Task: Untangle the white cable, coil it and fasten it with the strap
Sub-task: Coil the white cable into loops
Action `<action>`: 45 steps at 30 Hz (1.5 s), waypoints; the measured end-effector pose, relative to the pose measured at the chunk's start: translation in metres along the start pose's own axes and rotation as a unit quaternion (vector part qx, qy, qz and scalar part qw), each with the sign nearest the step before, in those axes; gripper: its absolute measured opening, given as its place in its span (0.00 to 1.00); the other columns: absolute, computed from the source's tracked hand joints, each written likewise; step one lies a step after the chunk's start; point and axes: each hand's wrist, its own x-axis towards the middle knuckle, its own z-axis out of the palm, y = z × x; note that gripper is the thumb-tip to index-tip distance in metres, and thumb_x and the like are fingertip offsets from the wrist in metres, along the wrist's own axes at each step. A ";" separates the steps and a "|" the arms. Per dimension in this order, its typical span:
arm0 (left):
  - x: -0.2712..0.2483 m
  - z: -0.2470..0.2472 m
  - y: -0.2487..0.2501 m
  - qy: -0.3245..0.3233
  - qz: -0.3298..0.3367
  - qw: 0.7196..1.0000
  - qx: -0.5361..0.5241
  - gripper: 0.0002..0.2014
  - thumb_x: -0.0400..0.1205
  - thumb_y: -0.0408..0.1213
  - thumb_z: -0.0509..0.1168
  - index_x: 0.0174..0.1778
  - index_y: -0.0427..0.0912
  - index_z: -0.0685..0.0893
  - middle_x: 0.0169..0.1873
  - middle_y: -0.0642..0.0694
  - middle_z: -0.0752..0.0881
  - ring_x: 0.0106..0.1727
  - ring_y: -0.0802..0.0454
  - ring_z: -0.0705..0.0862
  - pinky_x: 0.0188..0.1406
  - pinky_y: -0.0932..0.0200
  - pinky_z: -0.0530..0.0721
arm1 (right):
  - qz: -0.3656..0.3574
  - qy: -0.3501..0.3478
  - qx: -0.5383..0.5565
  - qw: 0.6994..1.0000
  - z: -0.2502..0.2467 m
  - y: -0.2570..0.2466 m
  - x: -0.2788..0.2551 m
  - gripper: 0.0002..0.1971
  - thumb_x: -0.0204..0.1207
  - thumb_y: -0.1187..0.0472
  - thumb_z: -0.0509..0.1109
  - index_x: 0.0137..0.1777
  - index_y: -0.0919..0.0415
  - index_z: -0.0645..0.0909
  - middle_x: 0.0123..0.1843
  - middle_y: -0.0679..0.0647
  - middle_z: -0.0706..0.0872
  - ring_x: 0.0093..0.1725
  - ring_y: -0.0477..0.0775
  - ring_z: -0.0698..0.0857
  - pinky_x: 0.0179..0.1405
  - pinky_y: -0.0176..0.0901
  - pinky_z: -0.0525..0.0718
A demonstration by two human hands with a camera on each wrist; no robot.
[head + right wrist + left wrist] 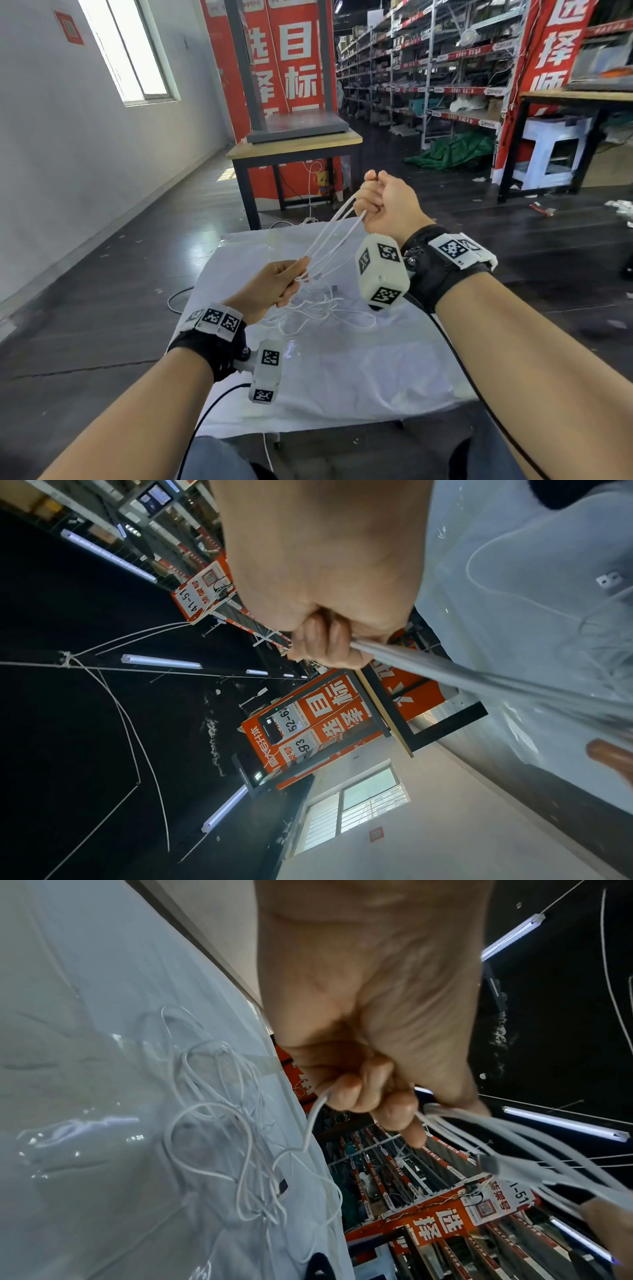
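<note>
Several strands of the white cable (332, 236) stretch taut between my two hands above the table. My right hand (376, 202) is raised at the far end, fist curled round the looped strands (411, 664). My left hand (284, 284) is lower and nearer, pinching the same strands (455, 1123) where they gather. The rest of the cable (322, 311) lies in a loose tangle on the white cloth just below my left hand, also seen in the left wrist view as tangled loops (219, 1139). I see no strap that I can tell apart.
The small table (342, 394) is covered with a white cloth under clear plastic film. A wooden-topped black-framed table (294, 150) stands behind it, red banners beyond. Storage shelves (428, 68) fill the right background. A black wire (479, 404) runs from my right wrist.
</note>
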 end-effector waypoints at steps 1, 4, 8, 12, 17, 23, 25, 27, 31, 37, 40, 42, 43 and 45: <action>-0.001 -0.001 0.000 0.002 -0.001 1.000 0.003 0.19 0.85 0.51 0.57 0.36 0.40 0.77 0.19 0.48 0.66 0.20 0.55 0.60 0.19 0.67 0.64 | -0.008 0.014 0.014 1.000 -0.001 -0.002 0.001 0.23 0.89 0.54 0.46 0.33 0.59 0.70 0.15 0.45 0.63 0.11 0.43 0.59 0.09 0.33 0.56; -0.001 -0.003 -0.001 0.009 0.011 1.000 0.027 0.20 0.85 0.51 0.57 0.36 0.39 0.79 0.21 0.47 0.71 0.22 0.54 0.66 0.26 0.68 0.72 | -0.053 0.059 0.032 0.996 0.000 -0.007 0.003 0.22 0.88 0.57 0.46 0.32 0.59 0.70 0.14 0.45 0.62 0.11 0.43 0.59 0.10 0.33 0.54; 0.001 -0.012 -0.010 -0.019 -0.010 0.991 0.135 0.14 0.84 0.39 0.65 0.31 0.43 0.78 0.24 0.51 0.80 0.28 0.59 0.77 0.35 0.70 0.78 | -0.126 0.103 0.030 0.986 0.001 -0.016 0.007 0.23 0.89 0.58 0.44 0.32 0.57 0.68 0.13 0.44 0.62 0.09 0.43 0.58 0.09 0.33 0.54; 0.009 -0.026 -0.013 0.083 -0.053 0.990 0.099 0.08 0.84 0.34 0.64 0.38 0.39 0.81 0.32 0.45 0.83 0.31 0.55 0.79 0.38 0.66 0.80 | -0.193 0.172 -0.012 0.966 -0.002 -0.018 0.007 0.21 0.88 0.59 0.44 0.33 0.57 0.68 0.22 0.47 0.63 0.11 0.44 0.58 0.11 0.34 0.54; 0.013 -0.028 0.005 0.169 -0.050 0.984 0.006 0.05 0.86 0.35 0.61 0.44 0.40 0.77 0.38 0.44 0.83 0.41 0.52 0.81 0.53 0.54 0.82 | -0.249 0.211 -0.059 0.943 -0.008 -0.013 0.008 0.20 0.88 0.57 0.45 0.34 0.58 0.68 0.23 0.49 0.61 0.12 0.44 0.58 0.13 0.35 0.55; 0.002 -0.035 0.009 0.144 -0.005 0.968 0.208 0.07 0.85 0.42 0.63 0.50 0.46 0.84 0.30 0.49 0.78 0.27 0.56 0.74 0.34 0.71 0.81 | -0.251 0.230 -0.061 0.939 -0.016 -0.017 0.010 0.20 0.88 0.57 0.46 0.35 0.58 0.69 0.25 0.50 0.62 0.13 0.45 0.59 0.15 0.36 0.57; 0.000 -0.036 0.008 0.134 0.048 0.921 0.362 0.10 0.84 0.46 0.64 0.52 0.50 0.89 0.38 0.54 0.85 0.33 0.59 0.78 0.34 0.77 0.73 | -0.249 0.229 -0.067 0.939 -0.018 -0.016 0.011 0.20 0.87 0.56 0.46 0.34 0.58 0.69 0.25 0.50 0.62 0.14 0.45 0.59 0.16 0.36 0.57; -0.001 -0.037 0.008 0.118 0.067 0.899 0.417 0.11 0.83 0.47 0.65 0.55 0.51 0.90 0.45 0.55 0.86 0.43 0.60 0.79 0.43 0.72 0.72 | -0.252 0.229 -0.080 0.937 -0.018 -0.014 0.012 0.20 0.88 0.56 0.47 0.34 0.58 0.68 0.25 0.50 0.62 0.14 0.45 0.59 0.15 0.36 0.57; 0.003 -0.036 0.015 0.017 0.067 0.863 0.500 0.13 0.85 0.43 0.62 0.64 0.57 0.85 0.41 0.58 0.77 0.48 0.56 0.77 0.49 0.66 0.69 | -0.269 0.210 -0.124 0.932 -0.021 -0.009 0.014 0.19 0.87 0.57 0.49 0.34 0.58 0.68 0.19 0.47 0.63 0.14 0.43 0.59 0.16 0.35 0.58; 0.007 -0.024 0.032 -0.083 0.075 0.897 0.427 0.14 0.86 0.39 0.61 0.62 0.58 0.86 0.42 0.59 0.77 0.33 0.64 0.81 0.36 0.78 0.74 | -0.166 0.078 -0.298 0.937 -0.022 0.017 0.017 0.17 0.87 0.62 0.49 0.36 0.58 0.68 0.16 0.42 0.68 0.17 0.41 0.64 0.18 0.32 0.60; 0.008 -0.011 0.043 -0.112 0.105 0.896 0.416 0.12 0.84 0.39 0.64 0.60 0.52 0.88 0.39 0.60 0.80 0.27 0.63 0.80 0.29 0.79 0.73 | -0.081 0.009 -0.385 0.919 -0.022 0.030 0.011 0.16 0.88 0.62 0.48 0.38 0.59 0.69 0.23 0.48 0.68 0.22 0.44 0.67 0.22 0.34 0.61; 0.010 -0.004 0.049 -0.108 0.118 0.906 0.391 0.10 0.83 0.38 0.66 0.57 0.49 0.88 0.38 0.60 0.83 0.26 0.65 0.79 0.29 0.77 0.74 | -0.025 -0.029 -0.438 0.898 -0.023 0.036 0.006 0.16 0.89 0.61 0.48 0.39 0.60 0.70 0.23 0.49 0.67 0.26 0.46 0.70 0.25 0.33 0.67; 0.010 -0.002 0.051 -0.105 0.121 0.913 0.376 0.09 0.83 0.37 0.66 0.56 0.48 0.88 0.38 0.59 0.84 0.25 0.65 0.78 0.29 0.75 0.75 | -0.004 -0.040 -0.457 0.889 -0.024 0.038 0.004 0.16 0.89 0.61 0.49 0.40 0.60 0.71 0.22 0.48 0.68 0.26 0.46 0.73 0.26 0.33 0.71; 0.010 0.001 0.054 -0.103 0.127 0.924 0.345 0.06 0.82 0.37 0.68 0.53 0.48 0.87 0.42 0.54 0.86 0.26 0.65 0.79 0.31 0.74 0.77 | 0.013 -0.049 -0.480 0.876 -0.027 0.041 0.003 0.16 0.89 0.60 0.49 0.41 0.60 0.73 0.21 0.47 0.68 0.25 0.44 0.74 0.31 0.35 0.75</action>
